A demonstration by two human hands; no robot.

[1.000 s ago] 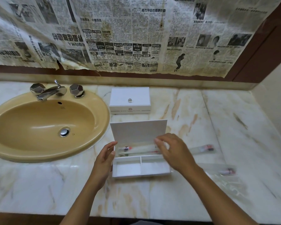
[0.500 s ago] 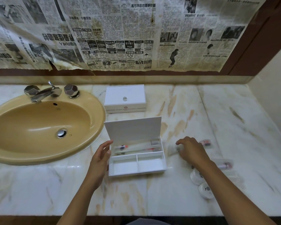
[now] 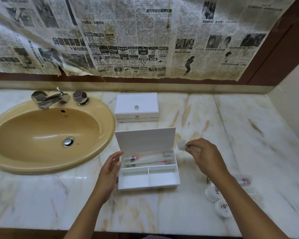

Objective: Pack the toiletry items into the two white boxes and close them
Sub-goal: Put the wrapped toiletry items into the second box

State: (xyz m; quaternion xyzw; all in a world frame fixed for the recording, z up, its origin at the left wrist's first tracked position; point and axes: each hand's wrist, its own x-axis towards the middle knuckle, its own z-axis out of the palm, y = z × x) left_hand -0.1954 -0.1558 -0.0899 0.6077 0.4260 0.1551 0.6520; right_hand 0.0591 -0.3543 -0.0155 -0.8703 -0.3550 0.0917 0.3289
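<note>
On the marble counter (image 3: 188, 213), just right of the sink (image 3: 47, 135), an open white box (image 3: 148, 176) stands with its lid upright; clear packets (image 3: 150, 158) lie in its rear compartment, long axes running left to right. The left hand (image 3: 109, 171) touches the box's left wall, fingers relaxed. The right hand (image 3: 205, 156) pinches a clear wrapped packet (image 3: 181, 145) above the counter right of the box, its end pointing left. A closed white box (image 3: 136, 106) sits behind.

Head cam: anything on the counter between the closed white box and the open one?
Nothing: only bare marble counter separates the closed white box from the open box, in the head view.
</note>
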